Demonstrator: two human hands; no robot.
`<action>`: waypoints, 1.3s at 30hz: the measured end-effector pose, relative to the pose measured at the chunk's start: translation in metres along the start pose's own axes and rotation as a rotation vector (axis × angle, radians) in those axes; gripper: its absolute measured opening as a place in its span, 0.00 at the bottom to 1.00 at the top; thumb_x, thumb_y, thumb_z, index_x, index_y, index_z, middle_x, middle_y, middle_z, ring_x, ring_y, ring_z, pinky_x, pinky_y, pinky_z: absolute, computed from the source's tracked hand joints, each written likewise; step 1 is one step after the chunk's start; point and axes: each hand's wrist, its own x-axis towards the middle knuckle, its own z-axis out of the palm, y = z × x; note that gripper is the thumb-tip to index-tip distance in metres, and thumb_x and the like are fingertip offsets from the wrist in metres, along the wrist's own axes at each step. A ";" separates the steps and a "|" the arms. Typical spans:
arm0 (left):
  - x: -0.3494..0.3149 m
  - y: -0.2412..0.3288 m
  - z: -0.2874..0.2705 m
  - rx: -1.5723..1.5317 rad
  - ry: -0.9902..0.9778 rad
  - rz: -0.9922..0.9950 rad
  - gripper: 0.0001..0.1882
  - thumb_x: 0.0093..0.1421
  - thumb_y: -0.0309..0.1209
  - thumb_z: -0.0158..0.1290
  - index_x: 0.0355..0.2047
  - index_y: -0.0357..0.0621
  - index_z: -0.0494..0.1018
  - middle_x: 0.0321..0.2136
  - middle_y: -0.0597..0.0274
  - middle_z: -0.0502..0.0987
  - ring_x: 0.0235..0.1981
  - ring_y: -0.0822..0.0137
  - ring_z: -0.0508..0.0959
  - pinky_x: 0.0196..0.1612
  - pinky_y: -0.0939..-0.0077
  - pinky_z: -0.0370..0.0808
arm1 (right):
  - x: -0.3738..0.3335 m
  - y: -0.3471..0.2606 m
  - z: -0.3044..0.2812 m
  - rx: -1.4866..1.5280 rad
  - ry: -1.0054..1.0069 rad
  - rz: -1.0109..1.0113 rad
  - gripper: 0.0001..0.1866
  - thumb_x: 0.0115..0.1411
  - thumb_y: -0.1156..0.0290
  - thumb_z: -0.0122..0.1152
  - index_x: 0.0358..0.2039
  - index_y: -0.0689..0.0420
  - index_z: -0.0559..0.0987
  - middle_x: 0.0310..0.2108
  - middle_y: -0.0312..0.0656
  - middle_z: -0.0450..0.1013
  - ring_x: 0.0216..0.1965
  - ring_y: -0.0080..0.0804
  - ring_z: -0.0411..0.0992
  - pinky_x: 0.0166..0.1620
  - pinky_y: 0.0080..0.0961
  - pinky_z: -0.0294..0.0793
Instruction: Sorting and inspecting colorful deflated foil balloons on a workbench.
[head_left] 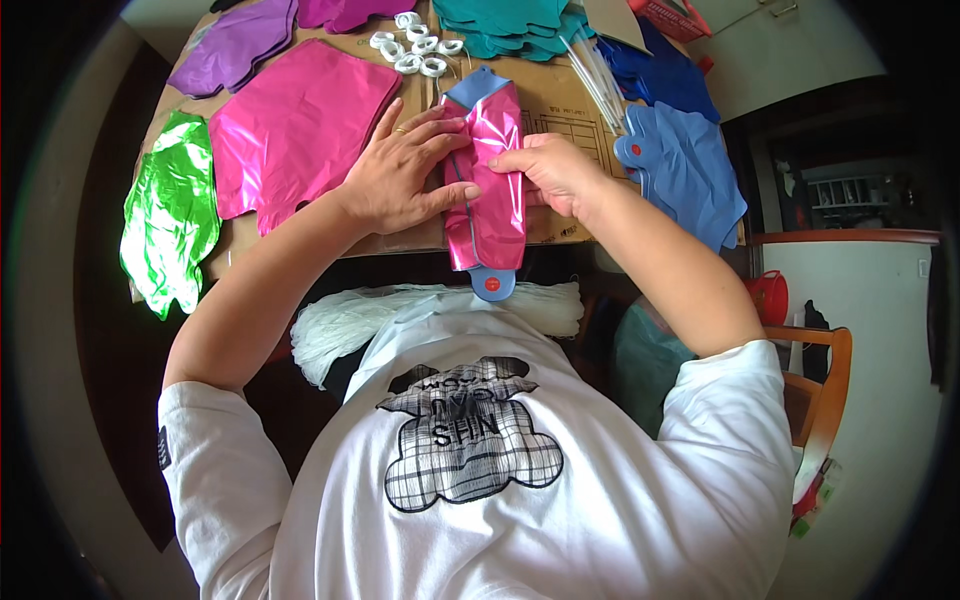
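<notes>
In front of me on the cardboard lies a flat pink foil balloon, folded into a narrow upright strip. A blue foil balloon shows past its far end, and a blue rounded tab with a red dot sticks out at the near end. My left hand lies with fingers spread, its fingertips and thumb resting on the strip's left side. On the right edge, my right hand is closed, thumb on top, pinching the pink foil; its other fingers are partly hidden beneath.
Pink, purple, green, teal and blue foil pieces surround the work. White ribbon coils and white sticks lie at the far side. A wooden chair stands at right; white strands cross my lap.
</notes>
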 end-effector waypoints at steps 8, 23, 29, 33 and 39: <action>-0.011 0.031 -0.020 -1.458 0.357 -0.462 0.37 0.55 0.39 0.63 0.60 0.36 0.61 0.57 0.50 0.65 0.54 0.61 0.72 0.53 0.68 0.72 | -0.042 0.013 -0.005 0.183 -0.052 -0.521 0.07 0.58 0.73 0.62 0.36 0.62 0.81 0.33 0.34 0.79 0.32 0.17 0.74 0.39 0.17 0.73; -0.023 0.088 -0.037 -1.367 -0.019 -0.545 0.07 0.61 0.28 0.58 0.30 0.36 0.79 0.22 0.77 0.73 0.22 0.86 0.66 0.24 0.86 0.63 | -0.110 0.037 -0.023 0.165 -0.311 -0.535 0.11 0.62 0.69 0.61 0.39 0.63 0.80 0.31 0.34 0.78 0.34 0.16 0.73 0.38 0.15 0.72; -0.023 0.116 -0.046 -1.604 0.106 -0.525 0.08 0.62 0.26 0.55 0.37 0.32 0.78 0.30 0.68 0.79 0.30 0.83 0.73 0.32 0.86 0.72 | -0.121 0.041 -0.015 0.263 -0.349 -0.610 0.11 0.63 0.70 0.59 0.41 0.64 0.79 0.33 0.37 0.77 0.34 0.17 0.73 0.38 0.15 0.72; -0.027 0.112 -0.042 -1.503 0.118 -0.437 0.09 0.63 0.25 0.54 0.41 0.32 0.77 0.34 0.64 0.80 0.34 0.80 0.76 0.39 0.84 0.74 | -0.121 0.041 -0.011 0.229 -0.308 -0.649 0.09 0.63 0.73 0.57 0.40 0.65 0.80 0.34 0.37 0.77 0.34 0.18 0.73 0.39 0.15 0.72; -0.019 0.112 -0.046 -1.542 0.258 -0.286 0.09 0.63 0.24 0.54 0.41 0.31 0.77 0.35 0.61 0.80 0.35 0.77 0.78 0.38 0.82 0.77 | -0.108 0.043 -0.014 0.384 -0.237 -0.651 0.08 0.61 0.75 0.57 0.37 0.64 0.81 0.33 0.38 0.78 0.30 0.19 0.73 0.36 0.16 0.72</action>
